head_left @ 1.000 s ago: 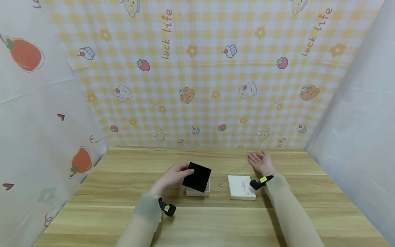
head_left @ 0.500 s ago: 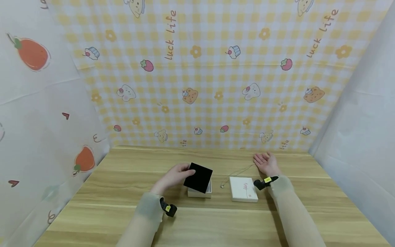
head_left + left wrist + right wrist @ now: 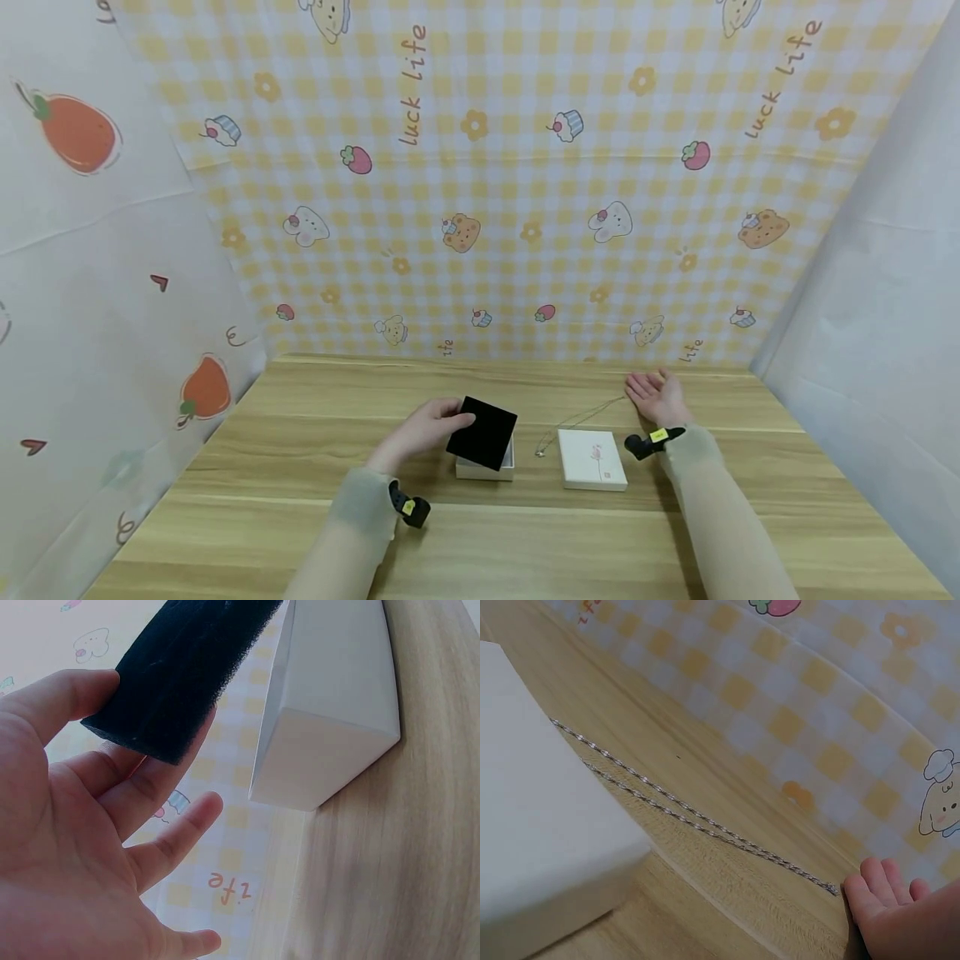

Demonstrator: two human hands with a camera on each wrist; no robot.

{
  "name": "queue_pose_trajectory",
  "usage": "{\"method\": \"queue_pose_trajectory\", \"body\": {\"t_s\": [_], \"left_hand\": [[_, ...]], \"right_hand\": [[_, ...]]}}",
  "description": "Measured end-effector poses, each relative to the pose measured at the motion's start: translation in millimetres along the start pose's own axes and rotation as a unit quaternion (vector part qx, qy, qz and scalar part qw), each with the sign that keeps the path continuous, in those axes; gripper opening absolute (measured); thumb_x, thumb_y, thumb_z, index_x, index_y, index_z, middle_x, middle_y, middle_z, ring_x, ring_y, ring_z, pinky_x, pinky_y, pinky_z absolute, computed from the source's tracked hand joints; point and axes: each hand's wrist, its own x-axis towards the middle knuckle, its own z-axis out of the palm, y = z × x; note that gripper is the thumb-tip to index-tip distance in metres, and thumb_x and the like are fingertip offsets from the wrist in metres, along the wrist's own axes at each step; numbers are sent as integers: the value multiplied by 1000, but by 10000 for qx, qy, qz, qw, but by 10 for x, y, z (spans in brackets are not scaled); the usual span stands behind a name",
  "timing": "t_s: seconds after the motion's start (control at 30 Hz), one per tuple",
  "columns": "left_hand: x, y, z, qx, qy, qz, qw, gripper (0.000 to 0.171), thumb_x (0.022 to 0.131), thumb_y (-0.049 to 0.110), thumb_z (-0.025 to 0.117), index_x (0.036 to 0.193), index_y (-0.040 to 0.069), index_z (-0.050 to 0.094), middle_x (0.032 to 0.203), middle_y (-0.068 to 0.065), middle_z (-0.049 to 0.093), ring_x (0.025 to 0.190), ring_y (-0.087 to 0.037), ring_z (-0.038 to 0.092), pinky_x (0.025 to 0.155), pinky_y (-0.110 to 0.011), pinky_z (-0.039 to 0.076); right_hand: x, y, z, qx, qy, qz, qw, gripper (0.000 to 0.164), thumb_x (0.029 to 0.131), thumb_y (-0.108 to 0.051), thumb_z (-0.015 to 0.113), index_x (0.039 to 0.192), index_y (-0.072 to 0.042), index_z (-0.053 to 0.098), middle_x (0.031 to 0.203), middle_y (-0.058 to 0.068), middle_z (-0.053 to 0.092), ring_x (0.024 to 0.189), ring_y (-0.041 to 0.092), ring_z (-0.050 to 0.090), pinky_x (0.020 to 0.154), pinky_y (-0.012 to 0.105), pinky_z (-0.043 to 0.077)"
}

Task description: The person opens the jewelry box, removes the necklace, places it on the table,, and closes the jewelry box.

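In the head view my left hand (image 3: 423,427) pinches a square black foam pad (image 3: 483,435) by its left edge, tilted above an uncovered white box base (image 3: 483,472). The left wrist view has the foam pad (image 3: 187,675) between thumb and fingers, with the other fingers spread. To the right, a thin chain necklace lies on the table, its small pendant (image 3: 540,452) toward the left. My right hand (image 3: 657,400) rests palm up beside the chain's far end. In the right wrist view the chain (image 3: 645,782) ends just short of the fingers, which hold nothing.
A white box lid (image 3: 592,461) with a small printed design lies on the wooden table (image 3: 487,550), between the necklace and my right wrist. A yellow checked cloth (image 3: 525,183) hangs behind the table, with white cloths at both sides.
My right hand has shifted slightly to the right, and the chain's far end has moved a little the same way. My left hand stays with the foam pad over the box base.
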Motion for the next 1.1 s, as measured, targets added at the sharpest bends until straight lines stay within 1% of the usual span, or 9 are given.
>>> {"method": "queue_pose_trajectory", "body": {"t_s": [0.37, 0.6, 0.7, 0.93, 1.1], "left_hand": [[9, 0, 10, -83, -81, 44, 9999, 26, 100, 29, 53, 100, 5, 64, 90, -1, 65, 86, -17, 57, 86, -40, 43], [13, -19, 2, -66, -18, 4, 10000, 25, 100, 28, 54, 99, 4, 63, 90, -3, 64, 86, -17, 55, 85, -39, 42], [18, -26, -1, -4, 6, 24, 10000, 25, 100, 27, 53, 99, 4, 63, 91, -2, 63, 87, -17, 55, 85, -39, 42], [9, -2, -25, -77, -20, 53, 10000, 24, 102, 19, 50, 96, -2, 59, 89, -6, 62, 85, -22, 53, 80, -39, 41], [-3, 6, -28, -91, 45, 95, 9999, 25, 101, 25, 53, 94, 2, 59, 87, -3, 60, 84, -19, 51, 79, -36, 40]], "right_hand": [[-66, -54, -51, 6, -23, -24, 10000, 58, 105, -39, 28, 155, -28, 2, 160, -5, 11, 143, 13, 18, 114, 32, 17], [-136, -44, -61, 85, -218, 48, 9997, 58, 105, -39, 29, 155, -30, 2, 160, -6, 12, 144, 13, 17, 115, 33, 15], [-199, -5, -60, 35, -308, 23, 9995, 57, 105, -40, 28, 156, -29, 3, 160, -5, 11, 144, 14, 16, 115, 33, 16], [-355, 156, -12, 3, -715, 104, 9974, 59, 105, -39, 26, 156, -27, -2, 161, -3, 6, 145, 15, 13, 115, 33, 14], [-460, 279, 65, -47, -977, 185, 9950, 58, 106, -38, 25, 156, -25, -3, 161, -2, 6, 145, 16, 13, 115, 33, 15]]}}
